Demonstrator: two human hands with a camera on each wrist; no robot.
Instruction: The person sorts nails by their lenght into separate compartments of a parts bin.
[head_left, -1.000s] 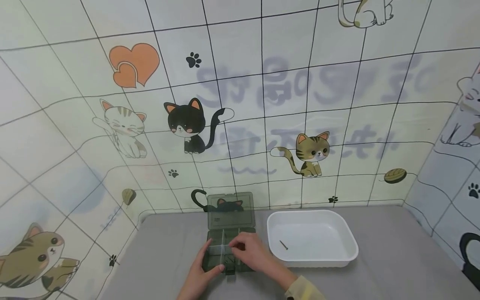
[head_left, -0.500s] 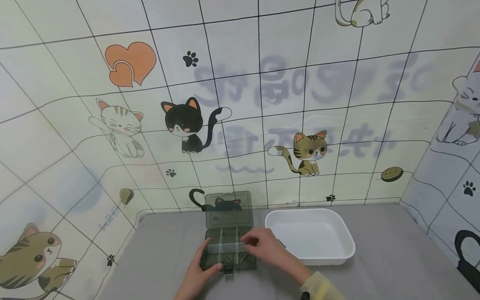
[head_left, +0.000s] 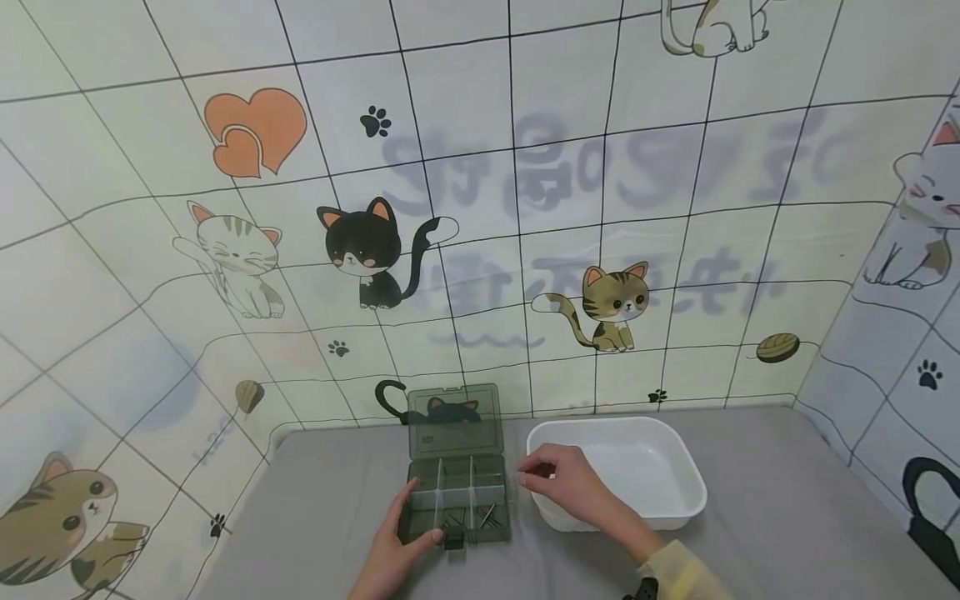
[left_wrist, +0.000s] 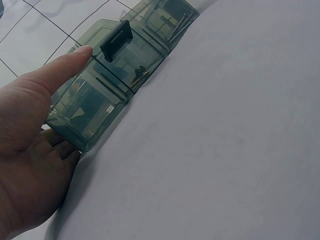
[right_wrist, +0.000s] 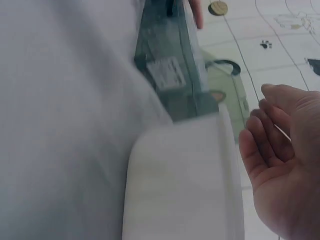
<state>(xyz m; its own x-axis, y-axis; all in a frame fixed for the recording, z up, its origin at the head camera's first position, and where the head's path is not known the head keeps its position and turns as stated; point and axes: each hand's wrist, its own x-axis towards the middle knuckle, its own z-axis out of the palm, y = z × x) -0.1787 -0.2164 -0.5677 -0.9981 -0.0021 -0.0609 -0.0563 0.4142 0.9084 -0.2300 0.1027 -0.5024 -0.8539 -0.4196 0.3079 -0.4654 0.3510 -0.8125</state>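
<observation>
A green see-through compartment box [head_left: 417, 527] stands on the grey cloth with its lid [head_left: 455, 437] raised against the wall. Thin metal screws [head_left: 489, 517] lie in its front middle and front right compartments. My left hand [head_left: 393, 542] holds the box by its left side, thumb on the front edge near the black latch [left_wrist: 116, 41]. Away from the box, my right hand [head_left: 570, 483] hovers over the left end of the white tray [head_left: 660, 523]. Its fingers are loosely bent, and no object shows between them in the right wrist view.
Grey cloth [head_left: 772, 500] covers the table around the box and tray. Behind stands a white wall covering [head_left: 495, 350] with grid lines and printed cats. A black curved object [head_left: 926, 500] is at the far right edge.
My right hand has moved right from the box's compartments to over the tray. The screw seen earlier in the tray is now hidden behind it. My left hand keeps its hold.
</observation>
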